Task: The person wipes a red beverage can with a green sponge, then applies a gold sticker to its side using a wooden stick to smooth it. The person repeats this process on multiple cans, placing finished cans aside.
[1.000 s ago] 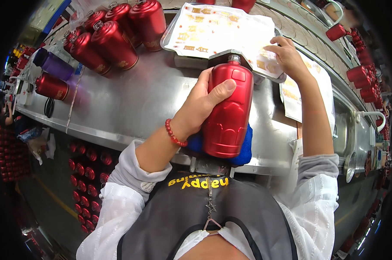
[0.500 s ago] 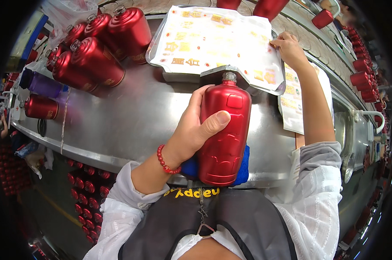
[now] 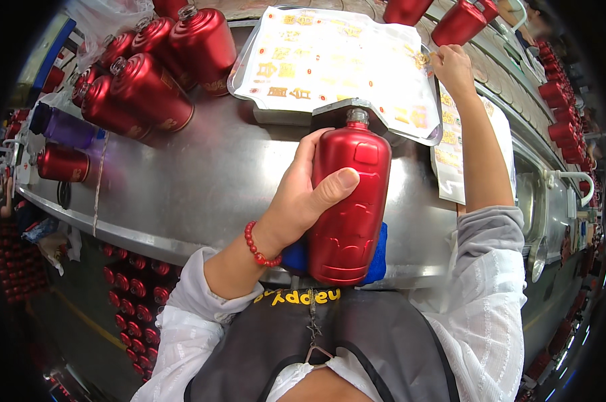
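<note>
My left hand (image 3: 311,191) wraps round a red bottle (image 3: 351,221) with a clear glass neck, its thumb across the raised panels on the front. The bottle stands almost upright in front of my chest, a blue cloth (image 3: 378,258) behind its base. Up and to the right, my right hand (image 3: 454,70) is closed in a pinch at the right edge of a white sheet (image 3: 343,63) printed with gold and red marks. A small gold mark lies by the fingertips; what they hold is too small to make out. The sheet rests on a metal tray (image 3: 276,116).
Several red bottles (image 3: 152,97) stand at the left of the steel table (image 3: 182,181), near a purple bottle (image 3: 72,127). Another printed sheet (image 3: 450,161) lies under my right forearm. Red bottles (image 3: 458,23) sit on the conveyor (image 3: 490,74) beyond. Crated bottles (image 3: 139,288) are below left.
My right hand has moved slightly up and to the right along the sheet's edge, still pinched. Bottles on the conveyor have shifted to the right. My left hand keeps its hold on the bottle.
</note>
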The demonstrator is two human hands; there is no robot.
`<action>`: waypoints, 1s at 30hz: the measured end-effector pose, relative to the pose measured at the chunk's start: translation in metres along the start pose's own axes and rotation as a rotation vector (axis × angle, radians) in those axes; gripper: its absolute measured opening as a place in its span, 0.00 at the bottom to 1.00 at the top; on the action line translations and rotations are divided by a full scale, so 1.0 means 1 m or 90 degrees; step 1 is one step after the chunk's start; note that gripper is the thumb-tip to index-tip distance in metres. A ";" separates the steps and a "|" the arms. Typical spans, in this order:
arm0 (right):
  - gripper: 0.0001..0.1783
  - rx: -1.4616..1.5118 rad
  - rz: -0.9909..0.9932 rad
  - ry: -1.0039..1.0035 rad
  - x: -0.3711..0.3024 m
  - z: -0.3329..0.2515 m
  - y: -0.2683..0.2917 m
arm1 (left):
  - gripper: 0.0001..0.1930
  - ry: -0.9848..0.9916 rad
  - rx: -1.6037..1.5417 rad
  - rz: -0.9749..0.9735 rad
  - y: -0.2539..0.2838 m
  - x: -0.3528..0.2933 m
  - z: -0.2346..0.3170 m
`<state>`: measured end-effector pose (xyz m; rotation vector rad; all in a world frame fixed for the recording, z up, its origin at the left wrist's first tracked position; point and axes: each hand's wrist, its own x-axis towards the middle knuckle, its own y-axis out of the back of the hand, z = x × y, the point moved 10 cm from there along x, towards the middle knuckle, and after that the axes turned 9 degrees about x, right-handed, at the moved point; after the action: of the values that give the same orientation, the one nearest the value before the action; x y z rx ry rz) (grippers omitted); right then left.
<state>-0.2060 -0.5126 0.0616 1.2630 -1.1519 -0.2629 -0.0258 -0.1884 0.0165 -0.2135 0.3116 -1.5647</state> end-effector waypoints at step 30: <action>0.12 0.900 -0.181 -0.025 -0.155 -0.226 0.137 | 0.11 -0.393 0.544 0.130 -0.041 -0.040 0.108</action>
<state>-0.1562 -0.2164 0.1241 2.6575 -1.1657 0.4318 -0.0279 -0.1557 0.1341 0.0163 -0.7888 -1.2331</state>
